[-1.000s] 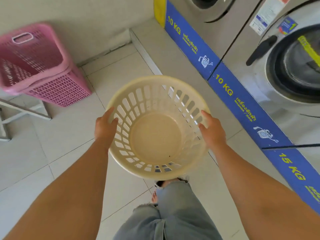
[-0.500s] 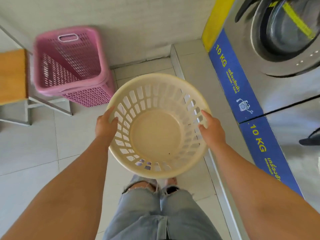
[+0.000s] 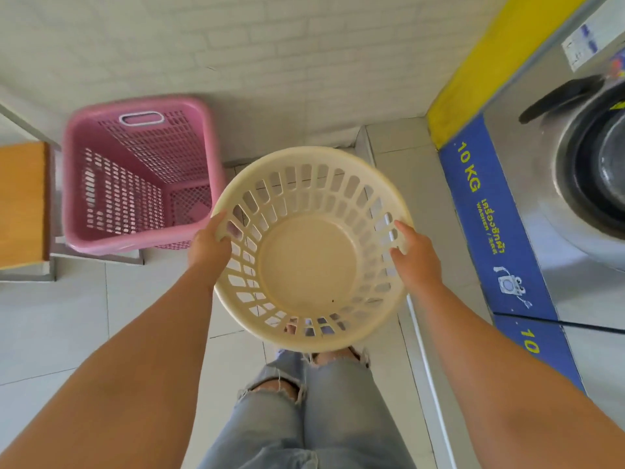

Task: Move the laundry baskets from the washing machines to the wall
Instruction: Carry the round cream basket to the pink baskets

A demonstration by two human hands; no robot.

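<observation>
I hold an empty round cream laundry basket (image 3: 307,262) in front of me above the tiled floor. My left hand (image 3: 208,243) grips its left rim and my right hand (image 3: 417,257) grips its right rim. A pink rectangular slatted basket (image 3: 142,177) stands on the floor against the white wall (image 3: 270,45), just left of the cream one. Washing machines (image 3: 575,184) with a blue "10 KG" band line the right side.
A wooden-topped bench (image 3: 22,204) on a metal frame sits at the far left beside the pink basket. A raised tiled step (image 3: 399,170) runs along the foot of the machines. My legs in torn jeans are below the basket.
I have walked toward the wall with the cream basket. The pink basket and wall now lie nearer and more central, and the machines have slid to the right edge. Both grips are unchanged.
</observation>
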